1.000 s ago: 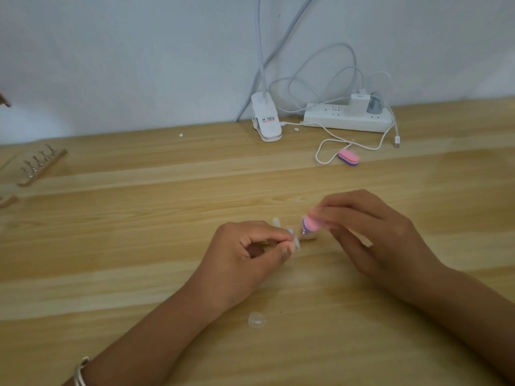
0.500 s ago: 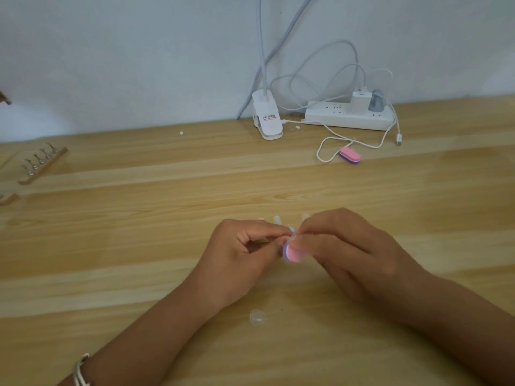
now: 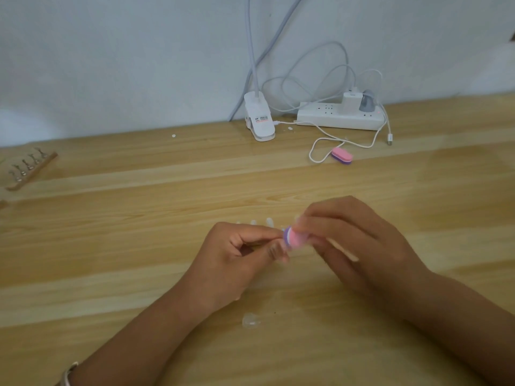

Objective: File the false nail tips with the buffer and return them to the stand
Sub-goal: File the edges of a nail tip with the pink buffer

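At the far left of the table, the stand (image 3: 30, 168) lies well apart from your hands. In the middle, your left hand (image 3: 239, 263) pinches what is probably a nail tip, hidden behind curled fingers. Your right hand (image 3: 356, 246) grips the buffer (image 3: 292, 238) against it. Such a tip is likely light, thin, slippery and springy, so hold its sides near the base, gently.
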Action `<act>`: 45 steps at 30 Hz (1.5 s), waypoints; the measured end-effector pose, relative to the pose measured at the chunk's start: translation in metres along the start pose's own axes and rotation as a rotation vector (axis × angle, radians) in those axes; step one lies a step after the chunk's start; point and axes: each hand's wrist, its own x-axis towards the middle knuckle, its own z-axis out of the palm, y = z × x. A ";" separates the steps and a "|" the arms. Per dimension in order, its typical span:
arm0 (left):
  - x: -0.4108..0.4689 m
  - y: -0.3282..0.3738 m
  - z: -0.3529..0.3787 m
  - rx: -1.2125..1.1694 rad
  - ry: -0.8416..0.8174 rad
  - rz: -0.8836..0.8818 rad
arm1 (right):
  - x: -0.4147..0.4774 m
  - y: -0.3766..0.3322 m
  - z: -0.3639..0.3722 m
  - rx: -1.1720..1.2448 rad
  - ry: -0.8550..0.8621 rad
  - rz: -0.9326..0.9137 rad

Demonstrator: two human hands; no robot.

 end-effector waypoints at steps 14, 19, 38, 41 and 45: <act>0.000 -0.006 0.000 0.004 0.016 0.035 | 0.001 0.010 -0.002 -0.066 -0.073 0.040; 0.000 -0.013 0.001 0.073 -0.006 0.050 | -0.004 0.002 -0.003 0.034 -0.101 0.038; 0.002 -0.018 -0.002 0.150 0.033 0.155 | -0.004 -0.002 0.003 0.009 -0.113 -0.041; 0.002 -0.018 -0.001 0.165 0.049 0.144 | -0.001 0.006 -0.004 -0.032 -0.085 0.021; 0.002 -0.019 -0.001 0.145 0.066 0.135 | -0.005 -0.008 0.003 0.021 -0.128 -0.030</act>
